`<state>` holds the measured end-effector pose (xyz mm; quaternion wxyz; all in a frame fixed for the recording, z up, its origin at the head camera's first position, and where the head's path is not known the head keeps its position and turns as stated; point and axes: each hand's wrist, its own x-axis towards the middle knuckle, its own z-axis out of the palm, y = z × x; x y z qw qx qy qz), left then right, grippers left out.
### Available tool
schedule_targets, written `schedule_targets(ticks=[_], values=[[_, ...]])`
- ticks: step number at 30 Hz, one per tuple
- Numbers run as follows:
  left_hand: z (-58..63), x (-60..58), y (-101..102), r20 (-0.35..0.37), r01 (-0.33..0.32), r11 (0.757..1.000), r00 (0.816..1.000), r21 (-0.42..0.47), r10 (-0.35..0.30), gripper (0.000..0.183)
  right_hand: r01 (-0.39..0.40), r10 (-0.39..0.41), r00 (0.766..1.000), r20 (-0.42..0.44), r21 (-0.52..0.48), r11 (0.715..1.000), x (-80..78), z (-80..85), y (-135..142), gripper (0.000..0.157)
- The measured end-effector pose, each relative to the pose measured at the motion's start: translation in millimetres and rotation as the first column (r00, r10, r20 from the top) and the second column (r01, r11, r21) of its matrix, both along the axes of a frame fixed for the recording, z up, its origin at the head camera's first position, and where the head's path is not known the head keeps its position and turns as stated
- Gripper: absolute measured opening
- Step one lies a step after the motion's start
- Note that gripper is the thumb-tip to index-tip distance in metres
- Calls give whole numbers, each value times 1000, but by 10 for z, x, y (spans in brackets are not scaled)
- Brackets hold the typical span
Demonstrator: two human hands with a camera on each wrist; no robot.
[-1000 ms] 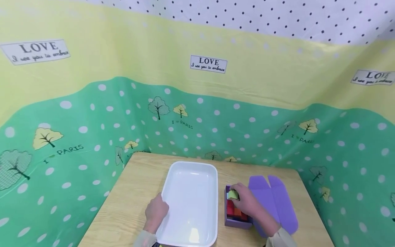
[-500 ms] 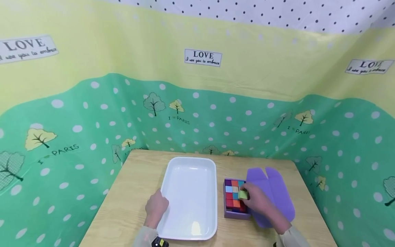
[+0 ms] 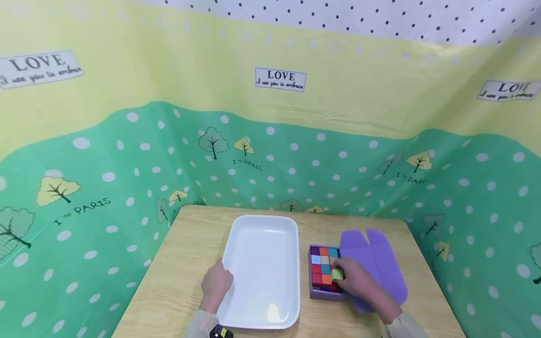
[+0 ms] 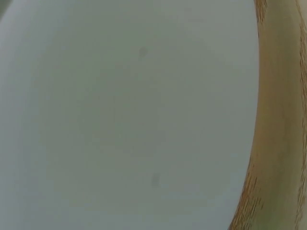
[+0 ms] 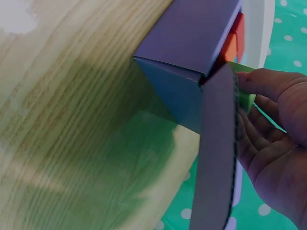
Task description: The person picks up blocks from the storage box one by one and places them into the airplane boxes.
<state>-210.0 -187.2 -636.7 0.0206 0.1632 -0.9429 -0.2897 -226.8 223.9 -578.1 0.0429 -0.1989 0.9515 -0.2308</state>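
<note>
My left hand [image 3: 217, 284] grips the left rim of a white rectangular tray [image 3: 262, 267], whose pale side fills most of the left wrist view. To the right of the tray stands a purple cardboard box [image 3: 325, 295] packed with coloured cube blocks [image 3: 321, 270] in red, orange, blue and purple. My right hand [image 3: 357, 281] pinches a yellow-green block [image 3: 336, 274] between thumb and fingers at the box's right side, near its front corner. In the right wrist view the green block [image 5: 246, 98] shows between the thumb and fingers, beside the box's raised cardboard edge.
The box's purple lid [image 3: 374, 267] lies folded open to the right, under my right forearm. Both containers rest on a light wooden table [image 3: 169, 281]. A green and yellow printed cloth [image 3: 253, 164] hangs around the back and sides.
My right hand has carried the yellow-green block from the box's far left part to its near right side, uncovering the other blocks. The left hand stays on the tray rim.
</note>
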Motion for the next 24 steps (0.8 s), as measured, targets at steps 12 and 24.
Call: schedule_targets(ticks=[12,24], values=[[-16,74,-28,-8,-16,1000,1000,12,16,32,2,-4,998,62,37,999,37,18,48,31],[-69,19,-25,-10,-16,1000,1000,-2,16,28,-39,38,999,25,24,999,48,-55,48,29]])
